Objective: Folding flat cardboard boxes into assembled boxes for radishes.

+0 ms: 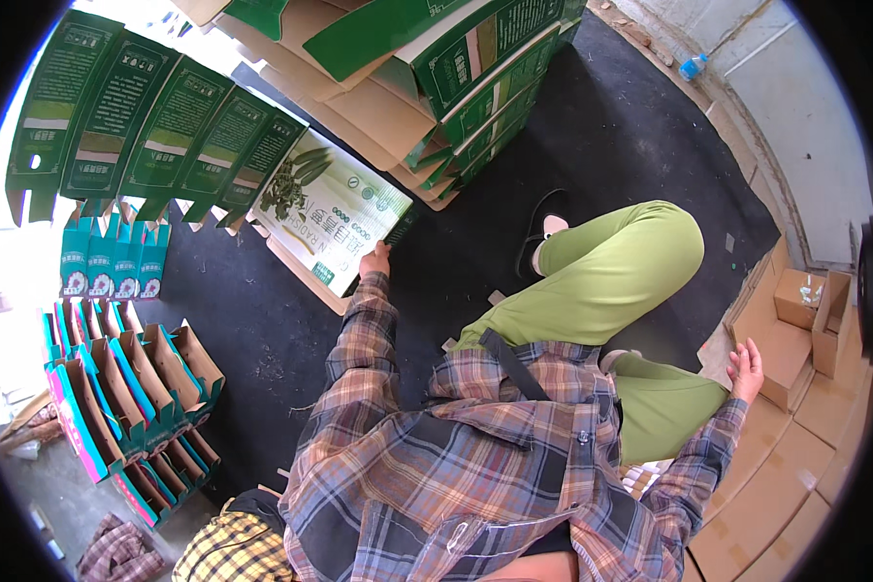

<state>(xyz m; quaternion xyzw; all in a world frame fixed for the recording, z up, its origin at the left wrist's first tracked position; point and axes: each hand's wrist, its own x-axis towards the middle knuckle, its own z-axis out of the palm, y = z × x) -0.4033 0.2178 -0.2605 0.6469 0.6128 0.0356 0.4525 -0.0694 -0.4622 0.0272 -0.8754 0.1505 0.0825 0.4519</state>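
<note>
My left hand (375,260) is closed on the near right edge of a printed cardboard carton (335,218). That carton lies low over the dark mat, its white and green face turned up with a picture of leafy vegetables. Its far left end meets a row of upright green cartons (150,126). Out to the right, my right hand (745,371) holds nothing, its fingers apart. It hovers beside my knee, close to the brown cardboard boxes (781,359).
A tall stack of green cartons with loose flaps (475,78) stands ahead. Teal and pink open boxes (131,398) stand in rows at left. A black mat (630,126) covers the floor; a blue-capped bottle (693,67) lies by the wall. Someone's yellow checked clothing (233,548) shows below.
</note>
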